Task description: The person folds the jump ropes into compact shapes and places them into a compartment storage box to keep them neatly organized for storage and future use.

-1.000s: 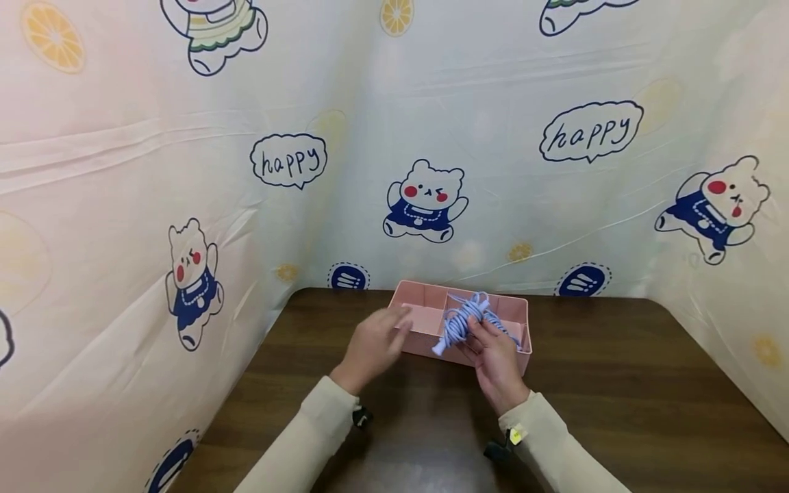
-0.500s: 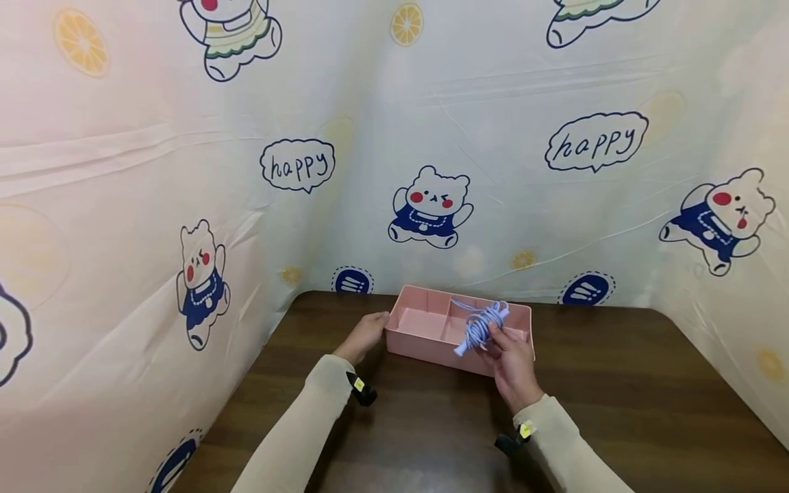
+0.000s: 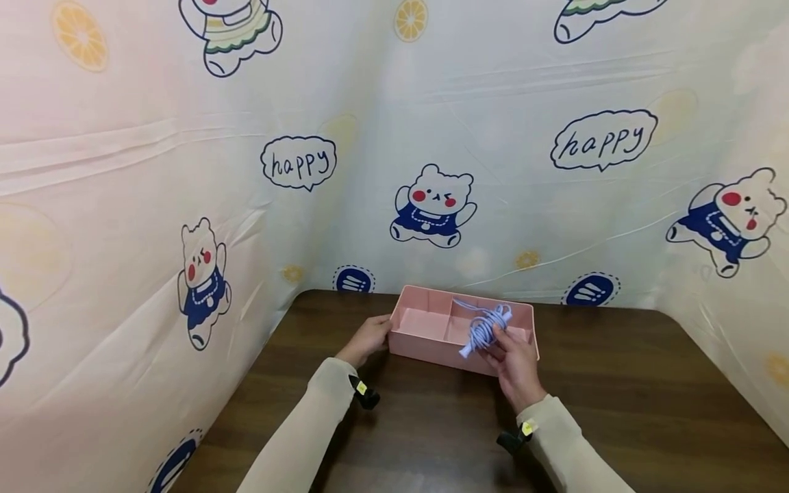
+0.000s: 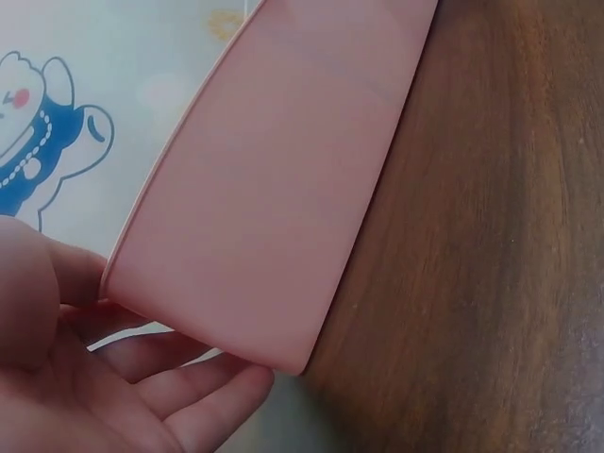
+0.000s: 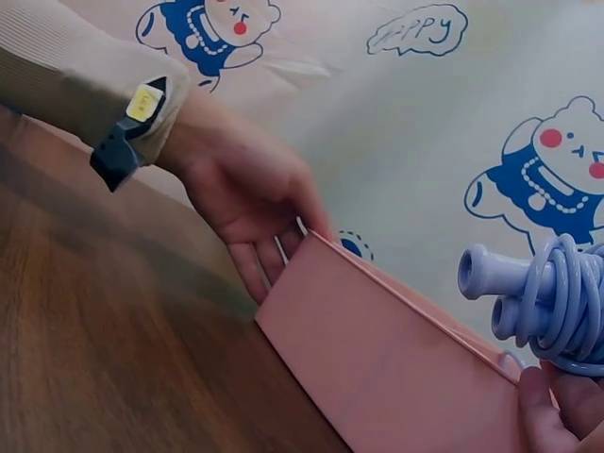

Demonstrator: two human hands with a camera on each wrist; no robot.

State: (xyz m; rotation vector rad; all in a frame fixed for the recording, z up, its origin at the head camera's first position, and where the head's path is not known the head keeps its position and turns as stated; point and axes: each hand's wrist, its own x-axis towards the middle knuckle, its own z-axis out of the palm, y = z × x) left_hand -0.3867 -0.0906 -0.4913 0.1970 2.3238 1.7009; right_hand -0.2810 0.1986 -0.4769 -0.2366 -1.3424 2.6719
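A pink divided box point(image 3: 431, 348) stands on the brown table. My left hand point(image 3: 368, 337) holds its left end; the left wrist view shows the thumb at the rim and the other fingers point(image 4: 222, 401) along the end wall. My right hand point(image 3: 516, 363) grips a light blue jump rope point(image 3: 482, 331), wound into a bundle around its handles, above the box's right compartment and front rim. Two handle ends point(image 5: 491, 274) poke out of the coils in the right wrist view. A loose loop of cord trails back toward the box's rear wall. Part of the right compartment is hidden behind the rope and hand.
A divider point(image 3: 449, 318) splits the box. Behind the table point(image 3: 629, 383) hangs a pale printed curtain point(image 3: 493, 185), which also closes off both sides. Dark wood extends to the left, right and front of the box.
My left hand has moved from above the box's front left rim to its left end. The right hand, still holding the jump rope, has shifted slightly right and lower.
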